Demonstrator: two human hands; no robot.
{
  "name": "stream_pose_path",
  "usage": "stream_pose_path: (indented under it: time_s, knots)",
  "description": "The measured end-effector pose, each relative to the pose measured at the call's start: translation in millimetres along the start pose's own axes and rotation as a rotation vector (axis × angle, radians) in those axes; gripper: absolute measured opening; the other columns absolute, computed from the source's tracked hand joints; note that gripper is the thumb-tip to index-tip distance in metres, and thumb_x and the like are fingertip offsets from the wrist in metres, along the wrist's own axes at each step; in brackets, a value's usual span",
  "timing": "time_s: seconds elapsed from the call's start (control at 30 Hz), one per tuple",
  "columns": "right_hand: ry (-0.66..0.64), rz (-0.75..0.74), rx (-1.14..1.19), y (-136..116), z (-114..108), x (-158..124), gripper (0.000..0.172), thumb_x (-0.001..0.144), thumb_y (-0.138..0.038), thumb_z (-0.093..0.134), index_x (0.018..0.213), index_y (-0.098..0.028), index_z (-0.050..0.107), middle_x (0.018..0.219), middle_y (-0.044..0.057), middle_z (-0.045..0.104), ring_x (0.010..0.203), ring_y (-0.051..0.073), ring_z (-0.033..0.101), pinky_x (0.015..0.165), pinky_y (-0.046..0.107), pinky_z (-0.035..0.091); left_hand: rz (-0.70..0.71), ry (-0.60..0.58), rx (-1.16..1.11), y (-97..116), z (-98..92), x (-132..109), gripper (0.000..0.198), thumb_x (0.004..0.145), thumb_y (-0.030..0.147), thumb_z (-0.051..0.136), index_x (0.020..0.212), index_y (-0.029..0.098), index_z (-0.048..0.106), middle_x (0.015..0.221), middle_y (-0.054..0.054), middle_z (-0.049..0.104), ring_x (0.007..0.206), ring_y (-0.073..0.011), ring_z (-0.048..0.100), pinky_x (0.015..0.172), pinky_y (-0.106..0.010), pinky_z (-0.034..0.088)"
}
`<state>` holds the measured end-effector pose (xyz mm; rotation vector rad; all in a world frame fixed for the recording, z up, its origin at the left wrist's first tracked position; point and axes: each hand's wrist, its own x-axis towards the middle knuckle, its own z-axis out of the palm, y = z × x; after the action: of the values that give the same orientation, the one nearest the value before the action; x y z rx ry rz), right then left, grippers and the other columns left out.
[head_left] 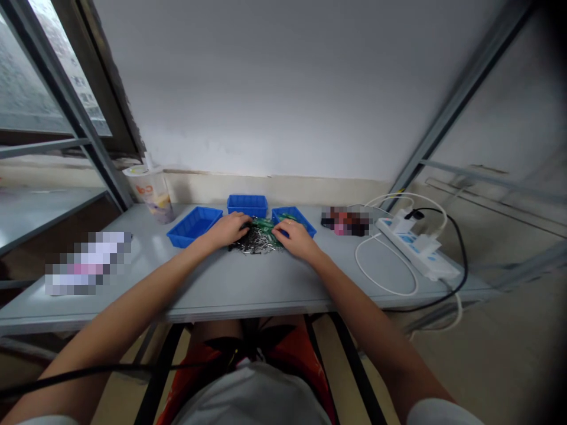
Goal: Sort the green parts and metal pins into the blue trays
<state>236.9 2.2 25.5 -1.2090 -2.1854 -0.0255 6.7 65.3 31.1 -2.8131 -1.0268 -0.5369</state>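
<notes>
A loose pile of small metal screws (257,245), silver and black, lies on the grey table between my hands. Green pieces (264,224) sit on its far side; their kind is too small to make out. My left hand (230,229) is at the pile's left edge with its fingers curled closed at the dark pieces. At the right edge, my right hand (295,237) has thumb and fingers pressed together beside the green pieces. Whatever either hand grips is hidden. Just behind my right hand is a blue tray (310,227) holding more green pieces.
Two more blue trays stand near the pile, one on the left (177,239) and one at the back (247,203). A plastic drink cup (155,195) is at the far left. On the right lie a white power strip (416,251) and cables. Two blurred-out objects lie on the table.
</notes>
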Motion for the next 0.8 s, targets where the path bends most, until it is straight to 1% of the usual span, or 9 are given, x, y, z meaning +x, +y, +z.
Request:
stream_pose_path:
  time_s: [0.17,0.3,0.37,0.4,0.5,0.63,0.7,0.77,0.8]
  knots:
    - [0.016,0.011,0.042,2.7,1.7,0.5,0.019,0.089,-0.027,0.048,0.082,-0.017,0.063,0.082,0.005,0.061,0.083,0.016,0.054,0.079,0.028,0.04,-0.013,0.1,0.158,10.8,0.6,22.2,0.032,0.085,0.023,0.048,0.115,0.016,0.053,0.105,-0.012,0.06,0.098,-0.0253,0.055,0.082,-0.036,0.043]
    - [0.006,0.007,0.043,2.7,1.4,1.0,0.021,0.089,-0.027,0.047,0.08,-0.018,0.063,0.079,0.004,0.061,0.081,0.016,0.054,0.077,0.028,0.04,-0.021,0.064,0.135,6.8,-1.5,25.1,0.023,0.089,0.024,0.042,0.099,0.017,0.062,0.093,-0.008,0.064,0.087,-0.022,0.059,0.074,-0.031,0.044]
    - [0.003,0.013,0.059,0.8,0.3,0.9,0.02,0.089,-0.027,0.047,0.081,-0.018,0.063,0.08,0.004,0.061,0.081,0.016,0.054,0.078,0.029,0.04,-0.038,0.124,0.068,3.8,-7.7,19.7,0.023,0.09,0.026,0.042,0.095,0.018,0.063,0.09,-0.007,0.065,0.084,-0.0199,0.06,0.072,-0.029,0.044]
    - [0.006,0.017,0.076,-0.7,-0.2,0.7,0.018,0.088,-0.027,0.048,0.083,-0.018,0.063,0.081,0.004,0.061,0.082,0.016,0.055,0.078,0.029,0.04,-0.056,0.192,0.015,3.6,-11.8,15.1,0.023,0.09,0.027,0.042,0.096,0.019,0.062,0.093,-0.007,0.065,0.084,-0.019,0.06,0.071,-0.028,0.044]
    - [0.041,0.033,0.149,-6.9,-0.2,-0.6,0.018,0.086,-0.03,0.052,0.097,-0.019,0.06,0.088,0.004,0.061,0.085,0.016,0.055,0.079,0.029,0.042,-0.103,0.34,-0.223,9.6,-22.7,-4.7,0.024,0.09,0.033,0.045,0.096,0.018,0.062,0.088,-0.005,0.067,0.074,-0.0149,0.059,0.07,-0.027,0.046]
    - [0.03,0.039,0.23,-16.5,3.4,-2.7,0.038,0.083,-0.034,0.058,0.117,-0.019,0.05,0.097,0.005,0.06,0.087,0.016,0.055,0.076,0.028,0.043,-0.079,0.334,-0.451,27.3,-21.8,-31.5,0.026,0.087,0.036,0.049,0.092,0.016,0.065,0.089,-0.004,0.068,0.073,-0.0138,0.059,0.069,-0.025,0.047]
    - [-0.039,0.03,0.259,-20.6,5.1,-3.7,0.031,0.084,-0.034,0.056,0.111,-0.019,0.053,0.09,0.004,0.06,0.08,0.015,0.055,0.07,0.026,0.042,-0.116,0.347,-0.532,35.7,-17.2,-38.1,0.027,0.086,0.038,0.05,0.092,0.016,0.066,0.088,-0.004,0.068,0.071,-0.0137,0.06,0.069,-0.025,0.048]
    - [-0.105,0.016,0.253,-23.7,5.4,-4.6,0.018,0.086,-0.035,0.052,0.09,-0.018,0.057,0.077,0.001,0.059,0.069,0.013,0.053,0.063,0.024,0.04,-0.149,0.385,-0.606,42.2,-14.2,-39.6,0.029,0.085,0.039,0.051,0.094,0.016,0.066,0.091,-0.005,0.068,0.075,-0.0146,0.06,0.07,-0.026,0.049]
    - [-0.122,0.007,0.241,-24.9,4.9,-5.1,0.02,0.087,-0.036,0.05,0.08,-0.018,0.056,0.071,0.0,0.057,0.065,0.012,0.051,0.061,0.024,0.038,-0.145,0.385,-0.633,44.4,-13.6,-39.2,0.029,0.085,0.039,0.051,0.094,0.015,0.066,0.091,-0.006,0.068,0.075,-0.0146,0.06,0.07,-0.025,0.049]
